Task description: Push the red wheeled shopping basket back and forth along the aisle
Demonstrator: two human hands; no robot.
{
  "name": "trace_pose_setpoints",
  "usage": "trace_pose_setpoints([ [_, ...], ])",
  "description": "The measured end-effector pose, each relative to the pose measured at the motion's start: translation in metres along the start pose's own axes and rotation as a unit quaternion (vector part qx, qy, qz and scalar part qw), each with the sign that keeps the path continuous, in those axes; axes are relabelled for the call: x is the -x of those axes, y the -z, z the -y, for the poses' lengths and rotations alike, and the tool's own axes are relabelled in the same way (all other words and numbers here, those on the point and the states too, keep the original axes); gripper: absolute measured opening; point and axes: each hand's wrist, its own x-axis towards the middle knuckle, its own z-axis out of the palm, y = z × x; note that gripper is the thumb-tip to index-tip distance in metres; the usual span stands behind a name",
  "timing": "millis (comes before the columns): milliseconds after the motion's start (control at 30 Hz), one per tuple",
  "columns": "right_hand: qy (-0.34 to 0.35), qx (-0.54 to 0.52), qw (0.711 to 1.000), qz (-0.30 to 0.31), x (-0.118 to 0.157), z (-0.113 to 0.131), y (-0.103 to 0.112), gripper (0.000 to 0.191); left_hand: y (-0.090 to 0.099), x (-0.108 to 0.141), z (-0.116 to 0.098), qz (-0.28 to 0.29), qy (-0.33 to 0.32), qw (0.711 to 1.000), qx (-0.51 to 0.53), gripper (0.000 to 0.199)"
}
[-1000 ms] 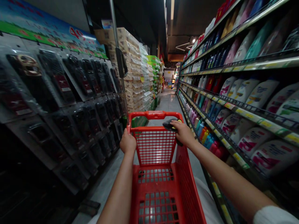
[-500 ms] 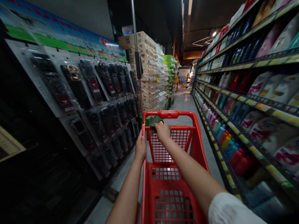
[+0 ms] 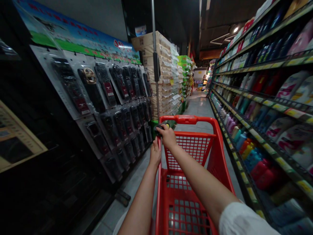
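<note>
A red plastic shopping cart [image 3: 221, 153] stands in front of me, its basket showing bare grid floor and back flap. My left hand [image 3: 155, 153] is closed around the cart's left top rim, just below the foot of a thin metal pole [image 3: 154, 29]. My right hand [image 3: 168, 136] reaches across the basket to the cart's far left corner. Its fingers are wrapped on a dark clamp-like piece [image 3: 159, 130] with a yellow spot, at the pole's base. The palm hides part of that piece. Higher up, the pole carries a black sleeve [image 3: 156, 67].
On the left, packaged belts [image 3: 93, 88] hang on a display rack, whose foot [image 3: 123, 197] juts onto the floor. Stacked wrapped packs [image 3: 161, 71] stand beyond it. Shelves of bottles [image 3: 259, 127] line the right. A tiled aisle [image 3: 197, 104] runs ahead between them.
The whole scene has shifted right in view. My right hand has moved left over the cart corner, closer to the pole's foot. My left hand stays on the rim, slightly lower.
</note>
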Motion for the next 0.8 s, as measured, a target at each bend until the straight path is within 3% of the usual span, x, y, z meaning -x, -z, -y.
trace_pose_setpoints([
  [133,-0.008,-0.049,0.998,-0.025,0.028,-0.004,-0.024,0.045,-0.008,0.003,-0.004,0.037,0.113,0.975,0.189,0.077],
  [300,0.007,-0.104,0.994,-0.015,0.065,-0.011,-0.023,0.055,-0.009,0.007,-0.018,0.055,0.179,0.923,0.335,0.096],
  [467,0.045,-0.174,0.984,0.015,0.111,-0.007,-0.01,0.059,-0.004,0.007,-0.024,0.053,0.229,0.914,0.331,0.1],
  [667,0.059,-0.295,0.95,0.081,0.161,-0.004,0.011,0.071,-0.012,0.001,-0.024,0.08,0.212,0.943,0.243,0.092],
  [733,0.021,-0.356,0.929,0.099,0.16,-0.013,0.015,0.059,-0.018,0.001,-0.021,0.06,0.184,0.963,0.186,0.082],
  [800,-0.063,-0.404,0.908,0.087,0.149,-0.027,0.016,0.045,-0.024,0.001,-0.017,0.045,0.135,0.98,0.138,0.07],
])
